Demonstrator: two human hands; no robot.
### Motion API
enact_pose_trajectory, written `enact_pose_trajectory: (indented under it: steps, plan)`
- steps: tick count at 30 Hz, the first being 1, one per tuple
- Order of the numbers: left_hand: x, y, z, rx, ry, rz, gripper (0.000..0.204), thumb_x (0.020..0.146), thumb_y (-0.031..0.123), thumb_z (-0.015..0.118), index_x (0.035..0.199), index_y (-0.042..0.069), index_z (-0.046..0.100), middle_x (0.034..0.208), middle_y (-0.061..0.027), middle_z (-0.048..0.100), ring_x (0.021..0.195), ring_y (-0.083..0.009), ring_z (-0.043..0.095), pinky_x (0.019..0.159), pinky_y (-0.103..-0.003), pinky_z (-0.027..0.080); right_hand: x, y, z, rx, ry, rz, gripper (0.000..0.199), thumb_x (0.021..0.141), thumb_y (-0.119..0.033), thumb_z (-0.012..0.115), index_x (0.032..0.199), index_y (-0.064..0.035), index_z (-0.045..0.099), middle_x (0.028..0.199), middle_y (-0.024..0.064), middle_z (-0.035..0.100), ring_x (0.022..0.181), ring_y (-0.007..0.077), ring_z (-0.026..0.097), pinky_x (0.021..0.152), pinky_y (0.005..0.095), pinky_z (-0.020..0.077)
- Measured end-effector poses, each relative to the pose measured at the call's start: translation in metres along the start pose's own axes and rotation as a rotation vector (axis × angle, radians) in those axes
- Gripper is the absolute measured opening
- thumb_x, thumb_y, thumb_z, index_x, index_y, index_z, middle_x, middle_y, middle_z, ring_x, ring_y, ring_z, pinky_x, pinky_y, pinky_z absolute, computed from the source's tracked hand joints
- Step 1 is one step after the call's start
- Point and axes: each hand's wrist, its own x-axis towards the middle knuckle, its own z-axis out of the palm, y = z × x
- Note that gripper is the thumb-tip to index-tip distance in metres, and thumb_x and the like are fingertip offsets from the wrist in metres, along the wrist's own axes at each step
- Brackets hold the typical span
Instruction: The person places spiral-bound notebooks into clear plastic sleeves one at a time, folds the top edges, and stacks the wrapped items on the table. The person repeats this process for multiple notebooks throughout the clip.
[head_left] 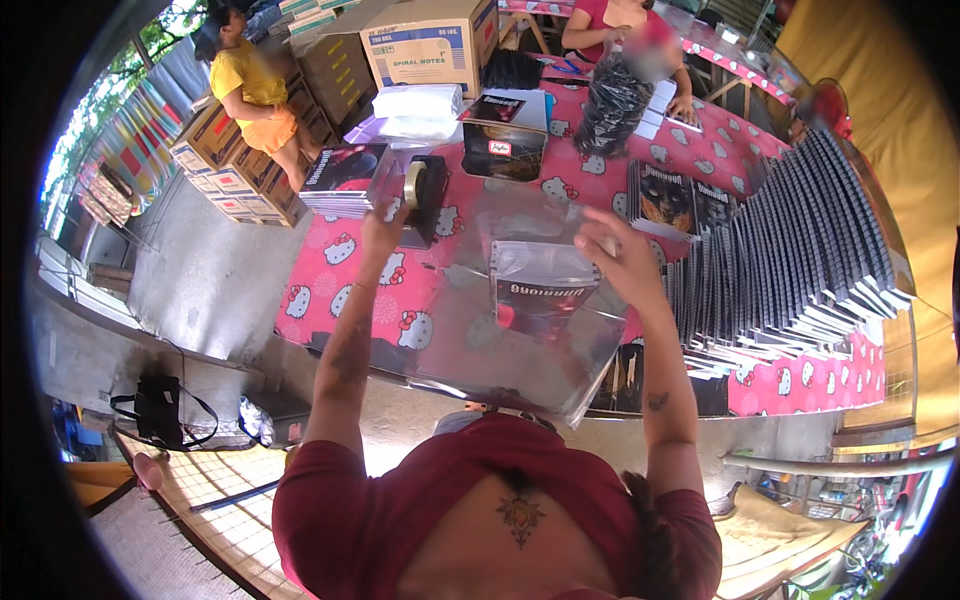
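Observation:
A stack of dark-covered spiral notebooks (545,290) sits in front of me, partly wrapped in a clear plastic sheet (470,335) that spreads over the near table edge. My right hand (618,255) is over the stack's right side, its fingers apart beside the raised plastic. To the left, my left hand (384,232) is at a black tape dispenser (430,200) carrying a tape roll (412,186). The fingers of that hand are drawn together at the dispenser's left side; what is between them is too small to make out. Another notebook stack (348,178) lies just beyond this hand.
A long leaning row of spiral notebooks (790,250) fills the table's right side. Smaller stacks (662,200) and an open-topped box (503,150) stand farther back. Across the pink patterned table (340,255), a person (625,25) handles a black plastic bag (612,105). Another person stands by cartons (235,170).

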Motion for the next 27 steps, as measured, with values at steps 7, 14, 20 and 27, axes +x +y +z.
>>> enact_pose_trajectory:
  steps: [7, 14, 20, 27]
  plan:
    - [0.002, -0.032, 0.024, -0.806, -0.368, -0.306, 0.025, 0.081, 0.025, 0.075, 0.095, 0.005, 0.072, 0.077, 0.0000, 0.062, 0.062, -0.0104, 0.051, 0.054, -0.028, 0.049, 0.021, -0.057, 0.013, -0.246, 0.212, -0.261, 0.032, 0.085, -0.027, 0.070, 0.111, -0.0089, 0.066, 0.098, 0.0121, 0.070, 0.093, 0.0293, 0.067, 0.084, 0.0392, 0.0476]
    - [-0.028, -0.055, 0.013, -0.320, -0.311, -0.306, 0.017, 0.085, 0.022, 0.062, 0.090, 0.009, 0.070, 0.081, -0.0110, 0.071, 0.067, -0.0297, 0.067, 0.057, -0.043, 0.051, 0.008, -0.081, 0.068, -0.543, -0.111, -0.320, 0.029, 0.079, -0.030, 0.074, 0.101, -0.0120, 0.070, 0.093, 0.0064, 0.069, 0.095, 0.0262, 0.064, 0.093, 0.0430, 0.0391]
    - [-0.003, 0.064, -0.037, 0.257, -0.206, 0.169, 0.013, 0.080, 0.017, 0.063, 0.087, 0.011, 0.072, 0.071, -0.0168, 0.068, 0.069, -0.0352, 0.068, 0.064, -0.046, 0.053, 0.003, -0.083, 0.069, -0.629, -0.040, -0.343, 0.031, 0.077, -0.030, 0.075, 0.101, -0.0122, 0.070, 0.093, 0.0041, 0.069, 0.094, 0.0244, 0.064, 0.096, 0.0420, 0.0361]
    - [-0.046, -0.040, 0.015, -0.569, -0.250, -0.580, 0.017, 0.081, 0.018, 0.062, 0.088, 0.005, 0.071, 0.077, -0.0196, 0.069, 0.071, -0.0315, 0.069, 0.063, -0.040, 0.053, -0.002, -0.083, 0.075, -0.627, -0.001, -0.288, 0.033, 0.076, -0.031, 0.076, 0.103, -0.0112, 0.069, 0.092, 0.0049, 0.069, 0.091, 0.0244, 0.065, 0.094, 0.0423, 0.0363]
